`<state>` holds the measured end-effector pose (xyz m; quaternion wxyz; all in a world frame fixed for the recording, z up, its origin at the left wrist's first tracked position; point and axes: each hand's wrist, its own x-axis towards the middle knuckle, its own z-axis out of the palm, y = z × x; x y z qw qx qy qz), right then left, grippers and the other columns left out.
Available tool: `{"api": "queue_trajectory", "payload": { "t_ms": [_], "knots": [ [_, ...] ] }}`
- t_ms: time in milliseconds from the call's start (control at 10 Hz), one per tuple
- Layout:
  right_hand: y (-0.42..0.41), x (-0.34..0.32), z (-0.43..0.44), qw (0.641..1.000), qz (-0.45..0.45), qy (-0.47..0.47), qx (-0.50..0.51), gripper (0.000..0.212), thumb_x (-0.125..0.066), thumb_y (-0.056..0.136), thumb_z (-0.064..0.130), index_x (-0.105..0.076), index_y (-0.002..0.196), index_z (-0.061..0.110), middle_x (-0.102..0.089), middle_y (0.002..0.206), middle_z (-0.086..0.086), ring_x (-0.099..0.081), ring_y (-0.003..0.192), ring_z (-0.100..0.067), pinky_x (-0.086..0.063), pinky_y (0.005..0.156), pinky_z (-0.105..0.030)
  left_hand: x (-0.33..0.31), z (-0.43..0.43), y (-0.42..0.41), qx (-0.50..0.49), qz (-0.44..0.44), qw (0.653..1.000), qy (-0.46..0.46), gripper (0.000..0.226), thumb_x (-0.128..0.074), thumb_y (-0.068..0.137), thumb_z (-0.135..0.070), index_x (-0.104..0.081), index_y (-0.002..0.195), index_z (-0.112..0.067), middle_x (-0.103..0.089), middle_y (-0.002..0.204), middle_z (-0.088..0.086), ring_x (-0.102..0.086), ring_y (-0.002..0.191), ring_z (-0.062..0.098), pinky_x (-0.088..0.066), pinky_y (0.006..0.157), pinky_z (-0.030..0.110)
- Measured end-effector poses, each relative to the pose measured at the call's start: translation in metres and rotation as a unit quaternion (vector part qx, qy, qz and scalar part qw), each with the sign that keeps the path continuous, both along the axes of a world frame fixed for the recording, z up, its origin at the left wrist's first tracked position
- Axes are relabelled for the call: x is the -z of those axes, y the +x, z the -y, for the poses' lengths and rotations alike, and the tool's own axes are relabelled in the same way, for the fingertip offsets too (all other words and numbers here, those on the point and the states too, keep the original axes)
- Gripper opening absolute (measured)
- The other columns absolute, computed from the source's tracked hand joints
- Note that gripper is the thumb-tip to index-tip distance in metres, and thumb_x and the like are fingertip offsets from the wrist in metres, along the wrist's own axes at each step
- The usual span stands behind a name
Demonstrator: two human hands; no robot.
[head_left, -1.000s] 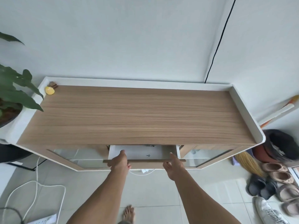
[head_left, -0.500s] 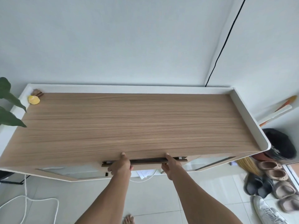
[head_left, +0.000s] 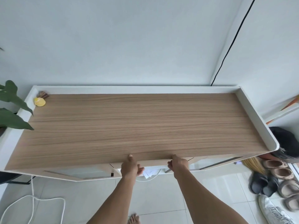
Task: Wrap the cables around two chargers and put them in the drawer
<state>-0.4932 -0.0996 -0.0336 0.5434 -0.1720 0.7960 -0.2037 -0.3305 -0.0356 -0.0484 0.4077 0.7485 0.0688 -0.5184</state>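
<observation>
- The left hand (head_left: 130,166) and the right hand (head_left: 178,164) are meeting the front of the drawer (head_left: 153,163) side by side, just under the lip of the cabinet top (head_left: 145,126). They are probably spaced apart so the drawer slides straight rather than skewing.
- The fingers of both hands are disappearing beneath that lip, so I cannot tell whether they are hooking a handle or pressing flat against the front.
- The drawer is sitting almost flush with the cabinet and showing only a thin strip between the wrists. This looks like the closing push.
- The chargers and their cables are not showing anywhere. Judging by the bare wooden top, they are likely lying inside the drawer, hidden.
- A white cord loop (head_left: 146,180) is hanging below the cabinet between the arms, beside some paper scraps (head_left: 148,172). Whether it belongs to a charger is unclear, and it could be catching in the gap.
- Farther out, a yellow trinket (head_left: 39,101) is sitting in the far left corner, and shoes (head_left: 275,175) are lying on the floor at the right.
</observation>
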Motion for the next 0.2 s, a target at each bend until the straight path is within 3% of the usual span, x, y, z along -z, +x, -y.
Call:
{"api": "queue_trajectory", "payload": {
  "t_ms": [100,200],
  "knots": [
    [0.003,-0.006,-0.004,0.993,-0.063,-0.033,-0.096,0.037,-0.042,0.089,0.025,-0.062,0.065,0.005,-0.066,0.054,-0.004,-0.062,0.057,-0.024,-0.054,0.067,-0.035,-0.011,-0.008,-0.008,0.253,0.129,0.958,-0.038,0.042,-0.039,0.098,-0.029,-0.054,0.065,-0.007,-0.058,0.049,0.007,-0.069,0.048,0.027,-0.054,0.056,0.031],
    [0.016,-0.016,0.000,0.964,-0.134,-0.105,-0.205,0.049,-0.035,0.092,0.037,-0.063,0.066,0.007,-0.067,0.066,-0.005,-0.063,0.073,-0.027,-0.050,0.068,-0.033,-0.022,0.007,-0.007,0.396,0.315,0.857,-0.096,0.043,-0.039,0.095,-0.035,-0.051,0.062,-0.010,-0.059,0.052,0.004,-0.065,0.052,0.023,-0.051,0.057,0.034]
  ]
}}
